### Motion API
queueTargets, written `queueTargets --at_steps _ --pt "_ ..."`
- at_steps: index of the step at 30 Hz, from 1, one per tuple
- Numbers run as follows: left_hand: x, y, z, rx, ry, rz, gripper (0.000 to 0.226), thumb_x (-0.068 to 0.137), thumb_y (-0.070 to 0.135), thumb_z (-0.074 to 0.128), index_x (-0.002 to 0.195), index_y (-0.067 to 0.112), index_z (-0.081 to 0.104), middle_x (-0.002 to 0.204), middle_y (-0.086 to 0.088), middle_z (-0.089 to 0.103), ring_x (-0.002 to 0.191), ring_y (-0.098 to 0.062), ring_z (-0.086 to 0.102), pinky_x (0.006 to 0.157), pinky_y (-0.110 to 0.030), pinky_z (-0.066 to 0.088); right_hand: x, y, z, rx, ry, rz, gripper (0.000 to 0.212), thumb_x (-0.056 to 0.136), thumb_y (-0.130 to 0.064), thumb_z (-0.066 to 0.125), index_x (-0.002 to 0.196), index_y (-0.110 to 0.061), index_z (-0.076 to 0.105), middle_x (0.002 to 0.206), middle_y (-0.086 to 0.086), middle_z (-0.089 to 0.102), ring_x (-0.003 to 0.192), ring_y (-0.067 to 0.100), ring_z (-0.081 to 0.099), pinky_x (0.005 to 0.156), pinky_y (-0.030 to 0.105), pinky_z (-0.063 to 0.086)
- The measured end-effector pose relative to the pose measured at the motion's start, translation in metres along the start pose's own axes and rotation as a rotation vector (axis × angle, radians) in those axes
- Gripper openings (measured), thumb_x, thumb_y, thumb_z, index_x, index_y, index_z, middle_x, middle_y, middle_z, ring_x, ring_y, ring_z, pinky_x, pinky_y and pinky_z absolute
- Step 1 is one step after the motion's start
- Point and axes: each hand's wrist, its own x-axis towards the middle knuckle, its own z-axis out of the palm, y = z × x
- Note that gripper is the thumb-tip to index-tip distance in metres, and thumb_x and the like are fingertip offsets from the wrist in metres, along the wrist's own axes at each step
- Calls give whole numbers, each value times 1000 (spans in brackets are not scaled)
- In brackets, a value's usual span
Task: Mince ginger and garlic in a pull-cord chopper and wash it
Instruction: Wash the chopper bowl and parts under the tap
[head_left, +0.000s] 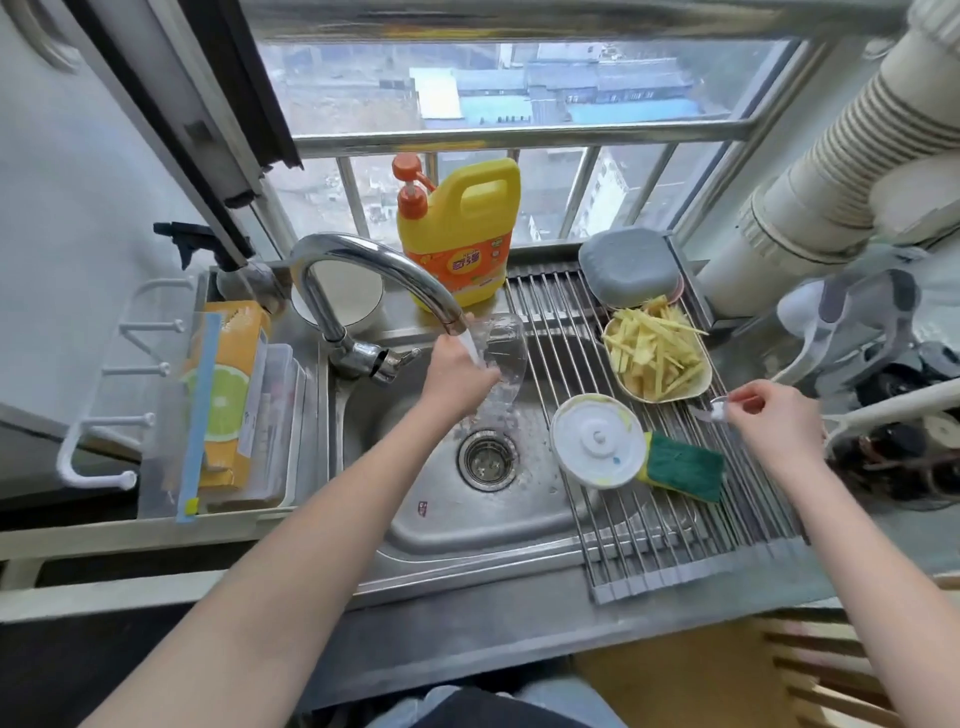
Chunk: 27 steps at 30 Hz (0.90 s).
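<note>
Daylit barred window (519, 135) above steel counter (467, 618), ribbed duct (831, 171) right.

The clear chopper bowl (503, 358) is held tilted under the running faucet (363, 280) by the left hand (457, 376), above the sink (467, 509). A small white blade part (716, 408) is pinched by the right hand (769, 415) over the drying rack (649, 525), where the chopper lid (597, 441) is laid beside a green sponge (683, 467).
</note>
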Motion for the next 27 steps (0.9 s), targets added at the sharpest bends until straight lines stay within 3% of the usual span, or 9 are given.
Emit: queueTargets --at_steps 7,11,14,16,19,21,23,25,27 --pt "-4 2 1 225 23 184 99 73 38 79 148 18 18 132 -16 49 121 -30 48 103 -42 43 -12 -23 13 8 -60 118 21 88 -22 65 98 -6 71 97 15 70 86 26 60 71 29 43" --pt "-10 4 6 421 58 304 86 77 36 75 146 22 25 137 -15 46 114 -27 53 90 -40 53 -29 -92 8 266 132 -180 15 89 -26 61 101 -18 64 97 4 67 80 12 59 65 25 46" --pt "-14 5 5 408 34 519 66 84 25 70 142 25 39 139 -14 45 100 -18 60 84 -32 56 -22 -153 18 199 -438 -508 82 76 -25 77 144 -34 31 148 0 35 133 15 36 110 38 31" --pt "-17 6 5 663 43 757 63 88 16 61 145 16 36 143 -16 43 118 -29 55 89 -35 54 -8 -181 27 7 -705 -594 117 68 -28 84 150 -41 2 160 -1 3 145 16 8 115 38 13" --pt "-16 11 2 787 210 1144 43 79 8 49 119 1 64 120 -16 65 111 -33 62 71 -34 58 12 -199 38 12 -996 -547 128 63 -22 87 150 -37 -8 152 6 31 131 18 42 111 38 34" --pt "-16 5 1 794 227 1250 49 66 3 66 115 0 63 114 -17 67 104 -33 66 70 -32 57 18 -196 46 23 -1079 -534 126 60 -28 87 150 -38 0 141 -2 44 120 10 52 106 37 41" --pt "-15 -2 3 673 188 1095 71 60 -4 76 124 2 44 115 -22 63 94 -33 66 68 -29 57 23 -185 53 -30 -1076 -512 124 55 -46 87 150 -37 7 148 -3 34 131 13 40 111 41 33" --pt "-16 -3 9 540 182 658 73 79 5 72 130 14 21 129 -26 47 100 -33 60 76 -32 58 28 -169 60 25 -961 -445 125 49 -58 84 150 -33 15 154 1 24 136 22 33 110 40 30" --pt "-14 -12 15 497 195 137 61 92 20 59 137 6 19 135 -22 38 113 -33 53 90 -36 52 36 -157 64 214 -723 -315 125 43 -56 84 148 -29 21 152 7 27 134 26 36 108 41 34"
